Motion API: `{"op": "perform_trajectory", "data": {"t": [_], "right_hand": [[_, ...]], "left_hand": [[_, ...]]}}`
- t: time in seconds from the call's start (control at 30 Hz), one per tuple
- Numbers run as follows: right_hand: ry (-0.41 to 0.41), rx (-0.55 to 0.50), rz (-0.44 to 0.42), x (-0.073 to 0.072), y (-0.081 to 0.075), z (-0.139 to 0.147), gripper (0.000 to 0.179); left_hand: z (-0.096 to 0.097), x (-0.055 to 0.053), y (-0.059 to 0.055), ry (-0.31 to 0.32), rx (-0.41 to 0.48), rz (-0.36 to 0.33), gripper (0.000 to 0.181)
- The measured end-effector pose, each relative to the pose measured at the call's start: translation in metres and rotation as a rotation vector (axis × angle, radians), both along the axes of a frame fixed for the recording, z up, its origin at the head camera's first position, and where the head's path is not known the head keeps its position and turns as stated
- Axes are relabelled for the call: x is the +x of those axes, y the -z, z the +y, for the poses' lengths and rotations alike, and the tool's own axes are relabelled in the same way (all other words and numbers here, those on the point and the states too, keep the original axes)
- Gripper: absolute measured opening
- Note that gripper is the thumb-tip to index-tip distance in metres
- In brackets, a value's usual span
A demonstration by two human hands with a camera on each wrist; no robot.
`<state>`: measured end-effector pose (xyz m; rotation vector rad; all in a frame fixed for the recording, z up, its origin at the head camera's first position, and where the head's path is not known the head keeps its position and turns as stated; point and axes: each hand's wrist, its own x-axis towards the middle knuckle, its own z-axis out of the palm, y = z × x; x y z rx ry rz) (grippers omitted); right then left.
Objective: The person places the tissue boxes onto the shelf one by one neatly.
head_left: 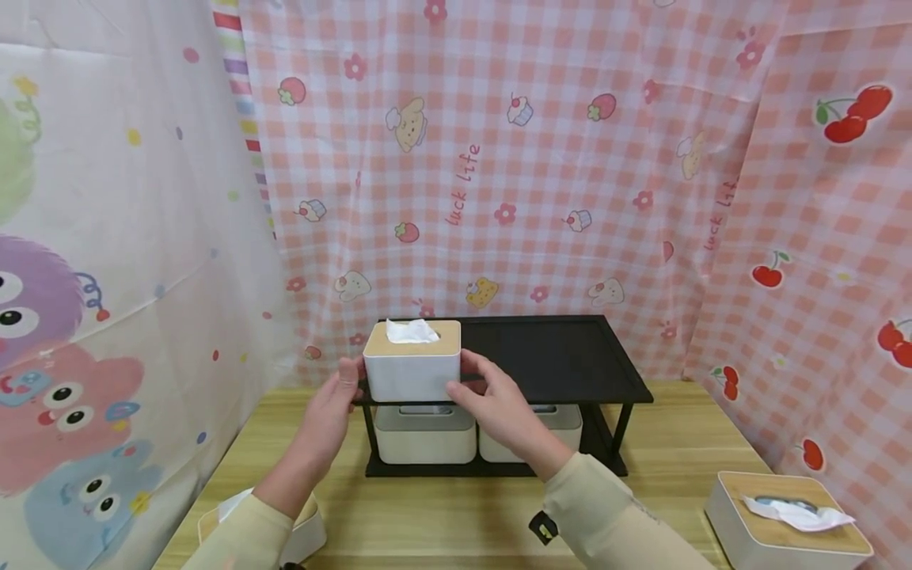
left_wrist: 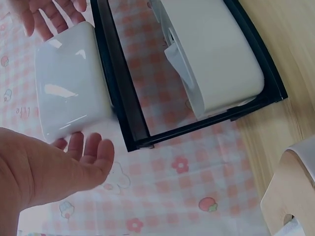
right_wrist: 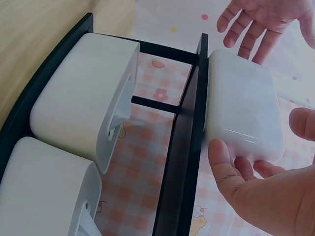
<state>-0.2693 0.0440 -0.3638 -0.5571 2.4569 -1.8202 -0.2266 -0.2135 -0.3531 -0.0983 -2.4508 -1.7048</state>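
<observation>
A white tissue box with a wood-look lid and a tissue showing stands at the left end of the black shelf's top. My left hand is at its left side, fingertips at the wall. At the right side is my right hand, its thumb near the front corner and its fingers along the side. In the right wrist view, the left hand's fingers look extended and spread. The left wrist view shows the box's glossy front between both hands. Some fingertips are hidden behind it.
Two white boxes with grey lids, one on the left and one on the right, sit on the lower tier. Another wood-lidded tissue box stands at the table's right. One more is partly hidden by my left forearm.
</observation>
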Motion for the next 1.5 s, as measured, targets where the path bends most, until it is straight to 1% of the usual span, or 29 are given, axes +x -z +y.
{"op": "perform_trajectory", "data": {"t": [0.13, 0.3, 0.5, 0.7, 0.87, 1.1, 1.27, 1.33, 1.5], "right_hand": [[-0.021, 0.004, -0.015, 0.000, 0.000, 0.000, 0.067], [-0.037, 0.025, -0.014, -0.001, 0.000, 0.000, 0.070], [-0.065, 0.035, -0.026, -0.003, 0.001, -0.001, 0.072], [-0.082, 0.048, -0.034, -0.005, 0.003, -0.001, 0.075], [-0.104, 0.065, -0.046, -0.006, 0.005, -0.002, 0.077], [-0.104, 0.064, -0.035, -0.005, 0.005, -0.002, 0.077], [-0.101, 0.066, -0.033, -0.005, 0.006, -0.002, 0.079], [-0.100, 0.064, -0.031, -0.004, 0.007, -0.002, 0.080], [-0.106, 0.063, -0.015, 0.000, 0.008, 0.001, 0.082]], "left_hand": [[-0.001, -0.002, 0.001, 0.004, 0.013, 0.015, 0.080], [-0.002, -0.006, 0.001, -0.008, 0.009, 0.030, 0.080], [-0.002, -0.009, 0.001, -0.023, 0.009, 0.008, 0.084], [-0.003, -0.009, 0.000, -0.015, 0.004, -0.006, 0.085], [-0.004, -0.011, 0.002, -0.008, 0.011, -0.006, 0.082], [-0.005, -0.012, 0.005, 0.002, 0.023, 0.014, 0.075], [-0.005, -0.010, 0.006, 0.022, 0.027, 0.014, 0.075], [-0.006, -0.009, 0.007, 0.025, 0.017, 0.004, 0.076], [-0.009, -0.005, 0.011, 0.012, -0.006, -0.004, 0.075]]}}
